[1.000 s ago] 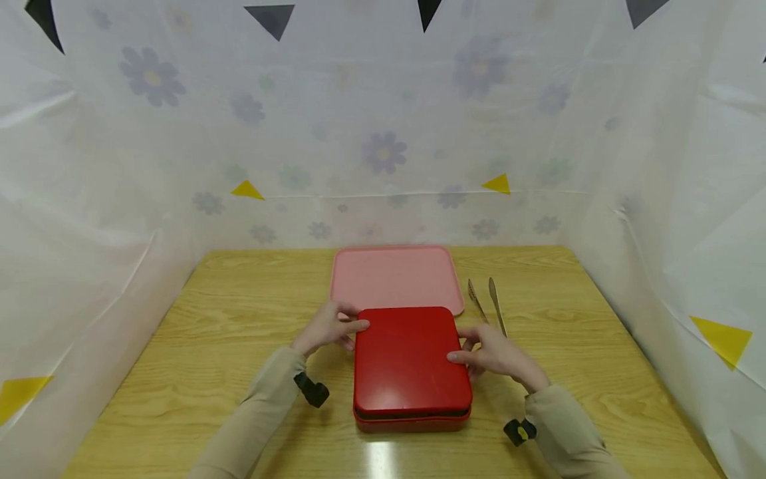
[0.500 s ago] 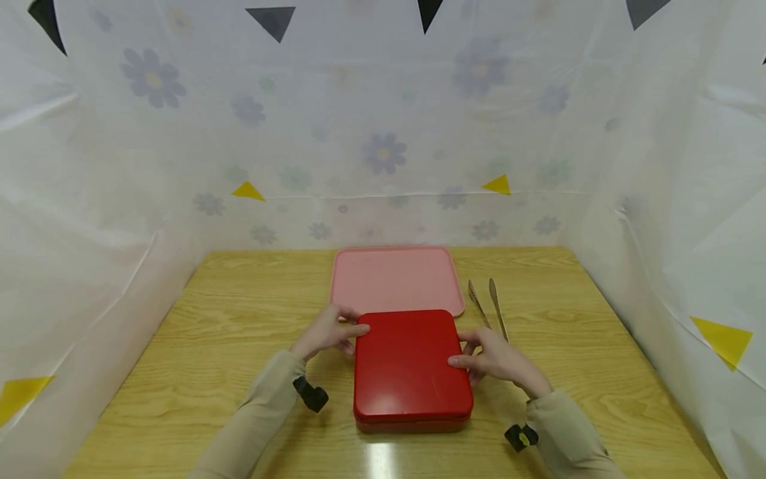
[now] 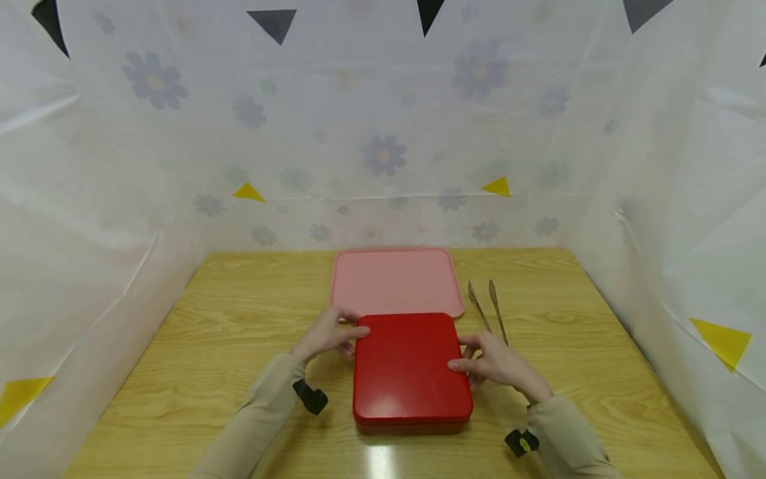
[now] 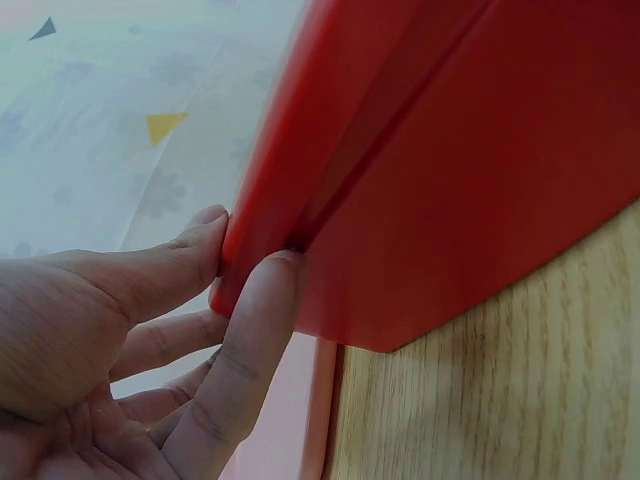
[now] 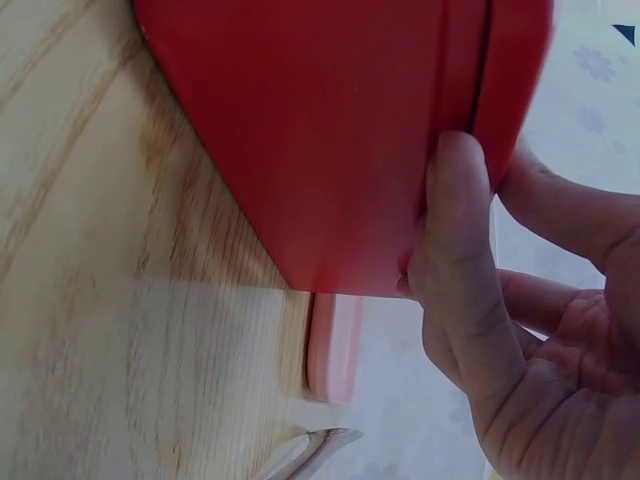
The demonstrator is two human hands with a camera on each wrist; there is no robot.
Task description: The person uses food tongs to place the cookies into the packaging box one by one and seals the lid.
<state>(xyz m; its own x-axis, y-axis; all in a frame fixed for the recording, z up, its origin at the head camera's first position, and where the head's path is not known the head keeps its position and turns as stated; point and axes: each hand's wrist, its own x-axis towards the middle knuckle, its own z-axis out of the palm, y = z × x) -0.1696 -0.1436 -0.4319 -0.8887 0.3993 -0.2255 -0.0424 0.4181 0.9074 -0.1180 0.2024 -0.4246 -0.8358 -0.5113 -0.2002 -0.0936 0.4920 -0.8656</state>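
Observation:
A red box (image 3: 413, 429) stands on the wooden table in the head view, with its flat red lid (image 3: 409, 366) lying level on top. At the lid's far left corner, my left hand (image 3: 328, 332) pinches the edge, thumb above and index finger below; the left wrist view shows that fingertip at the seam between lid (image 4: 265, 170) and box (image 4: 450, 170). My right hand (image 3: 493, 362) grips the right side likewise, its index finger at the seam in the right wrist view and its thumb against the lid (image 5: 515, 75).
Behind the box lies a pink tray (image 3: 395, 283), its near edge close to the lid. What look like metal tongs (image 3: 497, 303) lie to the right, their near end hidden by my right hand. White patterned sheeting (image 3: 383, 120) encloses the table (image 3: 239, 299) at the back and sides.
The lid's near edge has come down, and the dark gap seen at the front has closed. Both hands keep their hold at the sides.

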